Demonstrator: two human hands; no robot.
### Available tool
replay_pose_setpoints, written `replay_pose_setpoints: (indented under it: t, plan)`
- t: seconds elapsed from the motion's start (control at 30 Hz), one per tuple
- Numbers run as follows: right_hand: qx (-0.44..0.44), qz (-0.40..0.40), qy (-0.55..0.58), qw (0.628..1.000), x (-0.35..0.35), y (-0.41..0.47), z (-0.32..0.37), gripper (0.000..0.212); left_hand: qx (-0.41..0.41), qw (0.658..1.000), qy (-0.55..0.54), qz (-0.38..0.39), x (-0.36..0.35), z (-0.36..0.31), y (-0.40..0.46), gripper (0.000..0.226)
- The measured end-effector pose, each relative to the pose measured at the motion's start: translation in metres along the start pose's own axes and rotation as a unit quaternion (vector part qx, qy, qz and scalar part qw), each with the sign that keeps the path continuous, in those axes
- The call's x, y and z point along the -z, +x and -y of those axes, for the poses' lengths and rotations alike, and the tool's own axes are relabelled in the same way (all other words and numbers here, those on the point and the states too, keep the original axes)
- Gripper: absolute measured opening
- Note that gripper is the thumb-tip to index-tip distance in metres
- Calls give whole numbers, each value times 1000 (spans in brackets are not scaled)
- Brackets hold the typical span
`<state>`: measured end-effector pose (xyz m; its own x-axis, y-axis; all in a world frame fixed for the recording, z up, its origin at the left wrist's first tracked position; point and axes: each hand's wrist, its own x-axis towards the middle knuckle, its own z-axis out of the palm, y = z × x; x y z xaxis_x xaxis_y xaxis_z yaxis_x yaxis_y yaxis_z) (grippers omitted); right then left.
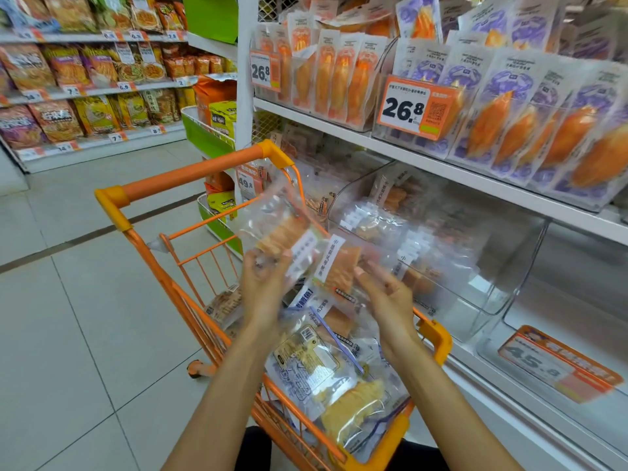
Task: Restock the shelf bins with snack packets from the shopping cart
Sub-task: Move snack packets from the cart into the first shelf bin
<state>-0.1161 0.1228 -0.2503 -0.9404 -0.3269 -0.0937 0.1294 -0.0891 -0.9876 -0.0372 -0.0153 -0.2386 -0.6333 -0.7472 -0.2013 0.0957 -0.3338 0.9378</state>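
Head camera is looking down a shop aisle where pale grey floor tiles (pixel 85 300) are filling the left of the frame and white metal shelving (pixel 373 139) is running along the right. At the upper left, more shelves of colourful crisp bags (pixel 85 73) are lining the far wall.

I am seeing my left hand (pixel 261 283) gripping a clear plastic snack packet with orange slices and a white label (pixel 282 226), held up at the centre of the frame. My right hand (pixel 384 294) is pinching a second clear packet of orange slices (pixel 339 266) just beside it, the two packets touching. Both are hovering over the orange wire shopping cart (pixel 190 175), which is holding more glossy, crinkled transparent packets (pixel 339 385), some pale yellow inside.

Right of the hands, a clear rigid plastic shelf bin (pixel 492 266) with a slanted front is sitting on the lower shelf, holding similar packets at its left end. On the upper shelf, white and purple pouches (pixel 526 107) are standing behind an orange price tag reading 26.8 (pixel 413 107).
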Motion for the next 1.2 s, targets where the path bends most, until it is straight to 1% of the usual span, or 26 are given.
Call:
replay_pose_setpoints:
  t: [0.03,0.07,0.13,0.2,0.27,0.3,0.4,0.47,0.5,0.57,0.6,0.67,0.7,0.73,0.77,0.8,0.83,0.87,0.93,1.0,1.07,1.1,1.13,1.2]
  plan:
    - [39,-15,-15,999,3,1,2,25,-17,1000,-14,-18,6,-4,3,34]
    - [82,-27,-27,996,7,3,6,23,-38,998,-10,-39,12,-9,5,40]
    - [129,-32,-34,991,20,7,15,19,-85,993,56,-56,22,-16,9,31]
    - [120,20,-37,992,32,10,22,17,-101,986,134,-16,26,-20,9,27]
    - [97,91,-64,989,38,11,24,16,-87,983,154,49,25,-16,9,29]
    - [92,109,-81,986,38,10,23,15,-76,982,160,66,24,-13,10,30]
    - [113,111,-98,983,31,7,20,16,-62,978,177,86,20,-12,12,21]
    - [114,106,-96,983,30,7,17,16,-37,983,161,78,18,-13,14,9]
    - [106,108,-96,984,31,8,16,17,-18,986,144,78,18,-13,16,10]
    - [76,125,-108,983,33,11,12,21,26,988,111,104,15,-12,16,20]
    - [59,139,-113,982,32,11,9,27,32,987,112,113,13,-9,16,24]
    - [40,152,-103,982,28,11,3,44,32,982,149,111,8,0,16,36]
    - [41,145,-95,984,26,10,1,48,34,980,164,108,6,3,15,45]
    - [54,129,-90,986,23,9,-1,47,42,978,166,115,4,4,14,50]
    - [74,107,-90,987,21,8,-1,41,53,978,156,127,1,4,12,57]
    - [100,85,-94,987,18,7,-1,33,62,977,144,145,1,7,13,69]
    - [131,70,-98,984,17,6,0,27,54,972,145,179,0,7,11,83]
    - [161,61,-101,980,15,4,2,24,29,961,173,214,-2,8,7,91]
    - [215,49,-110,969,13,-2,8,27,-32,935,231,266,-7,13,5,90]
    - [247,34,-133,959,11,-7,12,42,-59,926,237,287,-12,18,3,90]
    - [230,20,-137,963,17,-5,16,61,-79,923,226,303,-19,18,4,81]
    - [209,21,-132,969,25,-1,19,64,-92,920,228,305,-26,16,8,73]
    - [187,30,-136,972,35,5,25,61,-108,915,235,309,-35,13,15,67]
    - [143,59,-179,972,57,21,40,55,-144,893,266,334,-61,2,26,59]
